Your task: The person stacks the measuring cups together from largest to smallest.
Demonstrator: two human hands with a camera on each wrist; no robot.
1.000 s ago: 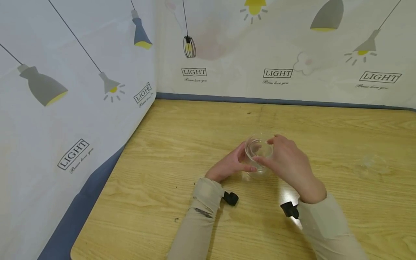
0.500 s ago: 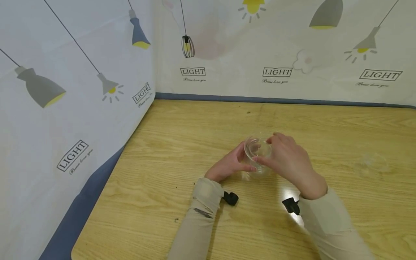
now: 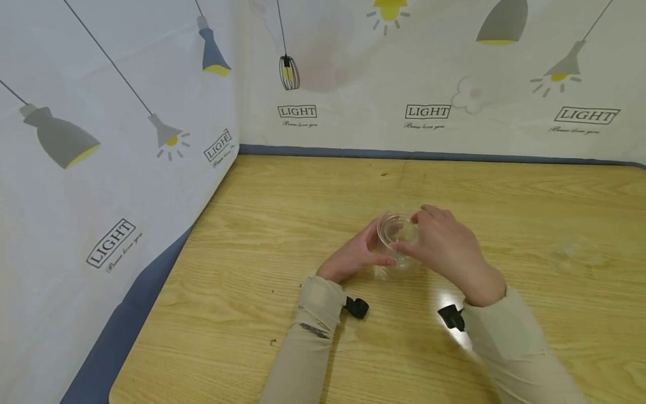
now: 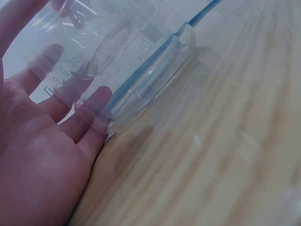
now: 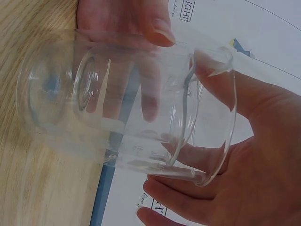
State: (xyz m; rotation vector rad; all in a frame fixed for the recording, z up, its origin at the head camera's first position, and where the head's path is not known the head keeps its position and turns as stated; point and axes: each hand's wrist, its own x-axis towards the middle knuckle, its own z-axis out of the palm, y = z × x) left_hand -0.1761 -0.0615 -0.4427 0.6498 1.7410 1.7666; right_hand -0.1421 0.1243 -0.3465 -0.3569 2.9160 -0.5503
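In the head view, holds a clear beaker (image 3: pixel 404 265) between left hand (image 3: pixel 353 253) and right hand (image 3: pixel 451 249) on the wooden table (image 3: pixel 202 314), well in from its left edge and the blue band (image 3: pixel 323 151) behind, with tabletop stretching rightward to a faint clear object (image 3: pixel 577 252). From the left wrist, curls round the beaker's marked wall, base low against the table. From the right wrist, pinches near its rim a smaller glass (image 5: pixel 131 94) nested inside the beaker.

The left forearm (image 3: pixel 303 353) reaches far and right; the left hand (image 3: pixel 358 253) curves in a grip, thumb near, fingers far; the right forearm (image 3: pixel 515 348) slants far and left; the right hand (image 3: pixel 449 244) pinches, thumb nearest.
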